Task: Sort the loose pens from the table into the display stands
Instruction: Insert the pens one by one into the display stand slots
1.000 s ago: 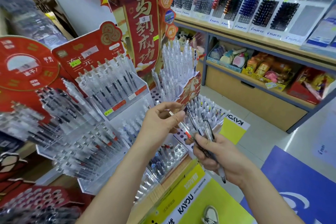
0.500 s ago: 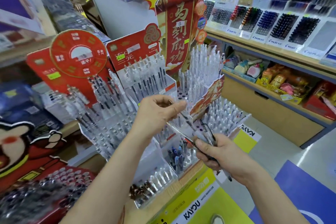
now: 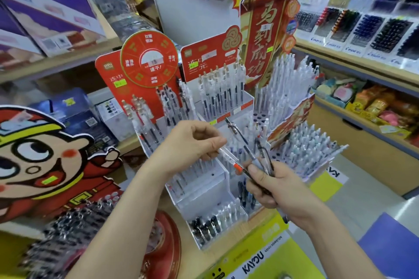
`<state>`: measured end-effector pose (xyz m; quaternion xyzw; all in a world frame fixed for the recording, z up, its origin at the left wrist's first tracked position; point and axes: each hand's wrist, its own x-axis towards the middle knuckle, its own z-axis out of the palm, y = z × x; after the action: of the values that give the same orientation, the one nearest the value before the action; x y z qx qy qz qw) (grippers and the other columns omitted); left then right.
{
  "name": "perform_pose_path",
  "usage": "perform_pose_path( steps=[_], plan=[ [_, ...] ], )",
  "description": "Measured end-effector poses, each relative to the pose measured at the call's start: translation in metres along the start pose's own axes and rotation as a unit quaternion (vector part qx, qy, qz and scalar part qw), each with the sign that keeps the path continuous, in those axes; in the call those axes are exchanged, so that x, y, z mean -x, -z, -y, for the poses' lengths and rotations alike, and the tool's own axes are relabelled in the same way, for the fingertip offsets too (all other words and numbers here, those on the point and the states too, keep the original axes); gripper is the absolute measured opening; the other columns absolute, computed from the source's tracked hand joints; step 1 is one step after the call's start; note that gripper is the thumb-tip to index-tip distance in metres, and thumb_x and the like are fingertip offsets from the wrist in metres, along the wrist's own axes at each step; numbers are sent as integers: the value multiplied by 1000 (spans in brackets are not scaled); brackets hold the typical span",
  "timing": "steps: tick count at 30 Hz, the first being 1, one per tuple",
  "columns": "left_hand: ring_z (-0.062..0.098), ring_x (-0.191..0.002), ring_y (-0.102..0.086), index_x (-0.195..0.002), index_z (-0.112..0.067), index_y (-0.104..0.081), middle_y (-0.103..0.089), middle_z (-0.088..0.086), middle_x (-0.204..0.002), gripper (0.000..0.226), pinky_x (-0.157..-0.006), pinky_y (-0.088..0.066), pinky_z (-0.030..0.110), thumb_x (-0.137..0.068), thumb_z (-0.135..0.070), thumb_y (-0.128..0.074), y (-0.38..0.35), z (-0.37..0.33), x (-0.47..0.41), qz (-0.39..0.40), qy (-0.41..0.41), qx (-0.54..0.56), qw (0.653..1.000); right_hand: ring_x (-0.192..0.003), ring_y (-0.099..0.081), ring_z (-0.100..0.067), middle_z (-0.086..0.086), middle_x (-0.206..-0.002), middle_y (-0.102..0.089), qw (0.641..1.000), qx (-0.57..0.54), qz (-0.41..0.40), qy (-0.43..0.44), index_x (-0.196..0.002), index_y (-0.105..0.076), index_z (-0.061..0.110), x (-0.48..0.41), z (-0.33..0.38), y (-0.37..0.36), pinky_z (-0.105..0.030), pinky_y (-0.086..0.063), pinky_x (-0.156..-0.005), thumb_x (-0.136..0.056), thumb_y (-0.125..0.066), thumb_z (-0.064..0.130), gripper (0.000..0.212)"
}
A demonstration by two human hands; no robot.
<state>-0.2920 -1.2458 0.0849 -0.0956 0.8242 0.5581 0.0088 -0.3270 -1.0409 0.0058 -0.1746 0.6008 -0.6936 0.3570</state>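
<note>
Right hand (image 3: 278,190) is curled round a fanned bunch of pens (image 3: 248,153), probably so each type shows. Left hand (image 3: 192,145) has its fingers pinching one clear pen (image 3: 227,157) by the end, just above the stands (image 3: 204,179). I'd guess it's picking a slot.

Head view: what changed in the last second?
The view swung left; the left hand and right hand now sit before the middle white plastic display stands. Unchanged: left hand pinches the clear pen with the red band, its lower end in the right hand's bundle of dark pens.
</note>
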Motion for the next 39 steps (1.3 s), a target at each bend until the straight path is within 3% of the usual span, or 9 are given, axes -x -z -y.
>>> perform_pose_path(
  steps=[2, 3, 5, 8, 11, 20, 27, 33, 39],
  plan=[
    [16, -63, -66, -83, -3, -73, -71, 12, -69, 11, -63, -56, 25, -81, -13, -74, 6, 1, 4, -43, 6, 24, 999, -43, -29, -12, -5, -61, -49, 999, -23, -21, -7, -81, -69, 21, -3, -1, -7, -21, -18, -42, -95, -52, 28, 23],
    [17, -62, -67, -82, -5, -73, -71, 12, -69, 8, -62, -56, 25, -79, -12, -75, 10, 0, 4, -85, 4, 34, 996, -43, -30, -12, -6, -61, -50, 998, -49, -48, -15, -79, -67, 20, -5, -1, -9, -21, -20, -42, -96, -52, 26, 23],
    [16, -60, -68, -79, -10, -74, -71, 8, -66, 5, -61, -57, 25, -78, -14, -76, 23, -1, 4, -175, -13, 19, 984, -42, -31, -11, -5, -59, -45, 991, -80, -104, -19, -89, -62, 11, -10, -7, -4, -20, -22, -41, -97, -51, 24, 19],
    [11, -61, -66, -79, -18, -76, -70, -4, -63, 5, -63, -57, 24, -79, -23, -77, 39, 1, 2, -236, -57, -133, 961, -45, -25, -11, 1, -56, -33, 988, -71, -137, -25, -100, -63, 3, -12, -13, 13, -21, -19, -42, -100, -47, 24, 27],
    [4, -64, -63, -82, -18, -77, -68, -13, -68, 6, -68, -56, 25, -81, -24, -75, 30, 11, -1, -224, -80, -220, 946, -47, -20, -12, 2, -56, -28, 986, -82, -139, -31, -100, -61, 0, -16, -15, 21, -23, -16, -43, -101, -45, 25, 30],
    [14, -76, -65, -88, -11, -76, -72, -1, -80, 13, -74, -54, 33, -87, -23, -70, -2, 47, -27, -170, -166, -346, 908, -44, -24, -11, 1, -59, -27, 990, -57, -119, -46, -102, -63, 2, -28, -21, 15, -23, -19, -42, -100, -48, 25, 28],
    [21, -69, -64, -77, -8, -70, -68, 3, -71, 26, -64, -54, 37, -91, -27, -60, -15, 67, -40, -98, -153, -428, 885, -47, -22, -12, -1, -62, -24, 991, -75, -91, -63, -108, -66, 2, -25, -22, 18, -21, -21, -40, -101, -46, 28, 33],
    [22, -98, -66, -112, -10, -67, -73, 6, -102, 21, -85, -53, 36, -98, -16, -53, -18, 56, -44, -73, -106, -420, 898, -46, -20, -11, -2, -64, -21, 985, -134, -74, -77, -116, -64, 10, -23, -21, 14, -23, -16, -42, -102, -45, 25, 28],
    [20, -79, -65, -91, -12, -70, -70, 0, -82, 27, -75, -52, 34, -95, -35, -56, -21, 56, -45, -90, -105, -464, 875, -47, -21, -12, -2, -64, -22, 987, -127, -74, -60, -119, -61, 8, -22, -22, 14, -27, -14, -47, -102, -44, 24, 29]
  ],
)
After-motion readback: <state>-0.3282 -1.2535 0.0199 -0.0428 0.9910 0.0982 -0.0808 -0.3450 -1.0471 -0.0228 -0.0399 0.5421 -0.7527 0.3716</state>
